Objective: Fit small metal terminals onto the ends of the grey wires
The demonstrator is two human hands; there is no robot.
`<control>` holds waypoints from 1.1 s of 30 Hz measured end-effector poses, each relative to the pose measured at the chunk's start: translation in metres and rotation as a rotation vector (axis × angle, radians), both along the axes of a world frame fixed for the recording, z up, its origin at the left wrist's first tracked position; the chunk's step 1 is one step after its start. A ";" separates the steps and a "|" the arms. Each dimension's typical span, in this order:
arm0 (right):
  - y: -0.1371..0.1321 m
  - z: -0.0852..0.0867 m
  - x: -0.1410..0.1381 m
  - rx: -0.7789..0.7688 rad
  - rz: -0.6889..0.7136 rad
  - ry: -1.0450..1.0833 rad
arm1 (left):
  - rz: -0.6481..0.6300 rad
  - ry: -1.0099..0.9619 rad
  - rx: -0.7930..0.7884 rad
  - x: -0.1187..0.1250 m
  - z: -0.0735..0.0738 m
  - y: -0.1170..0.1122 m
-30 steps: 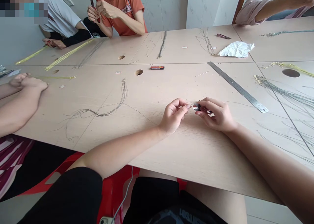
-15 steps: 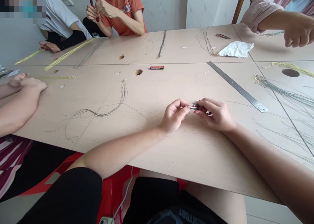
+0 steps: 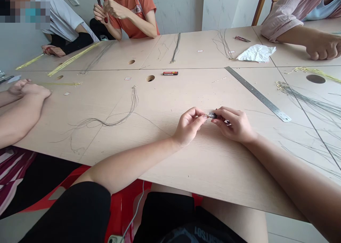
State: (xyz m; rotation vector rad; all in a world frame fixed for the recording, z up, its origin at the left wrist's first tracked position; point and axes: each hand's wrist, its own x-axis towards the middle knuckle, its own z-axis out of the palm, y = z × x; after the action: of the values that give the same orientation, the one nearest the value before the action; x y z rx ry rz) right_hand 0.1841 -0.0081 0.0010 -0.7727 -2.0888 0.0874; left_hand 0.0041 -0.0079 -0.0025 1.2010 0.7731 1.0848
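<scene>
My right hand (image 3: 236, 124) is closed around a small shiny metal tool (image 3: 212, 115) that looks like a nail clipper; my fingers hide much of it. The tool's end points left and meets the fingertips of my left hand (image 3: 189, 125). Thumb and forefinger of that hand are pinched together. A thin grey cord (image 3: 151, 121) runs from a bundle of cords (image 3: 114, 124) on the table towards my left hand, and its end seems to lie in the pinch, too fine to see clearly. Both hands are just above the tabletop.
A steel ruler (image 3: 257, 93) lies beyond my right hand. Farther off are a red-and-black battery (image 3: 170, 73) and crumpled white tissue (image 3: 256, 53). More grey cords (image 3: 306, 95) spread at right. Co-workers' hands (image 3: 323, 46) surround the table, which has round holes (image 3: 150, 78).
The metal tool has turned slightly between my fingers; my hands stay in place. At the upper right, the co-worker's hand has come down a little towards the table.
</scene>
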 end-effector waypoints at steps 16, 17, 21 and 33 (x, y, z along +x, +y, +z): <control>-0.001 -0.002 0.000 0.010 -0.046 -0.001 | 0.014 -0.002 0.022 0.000 0.004 -0.002; -0.001 -0.001 0.000 0.006 -0.061 -0.002 | 0.021 0.003 0.020 0.000 0.004 -0.002; -0.003 0.000 0.000 -0.031 -0.123 0.042 | 0.047 0.002 -0.012 0.000 0.002 -0.001; 0.000 0.000 0.001 -0.050 0.012 0.019 | 0.014 -0.006 -0.016 0.000 0.001 -0.001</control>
State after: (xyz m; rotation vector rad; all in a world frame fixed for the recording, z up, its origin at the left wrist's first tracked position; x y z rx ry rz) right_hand 0.1848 -0.0079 0.0012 -0.7865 -2.0803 0.1539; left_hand 0.0046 -0.0085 -0.0018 1.1798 0.7847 1.0911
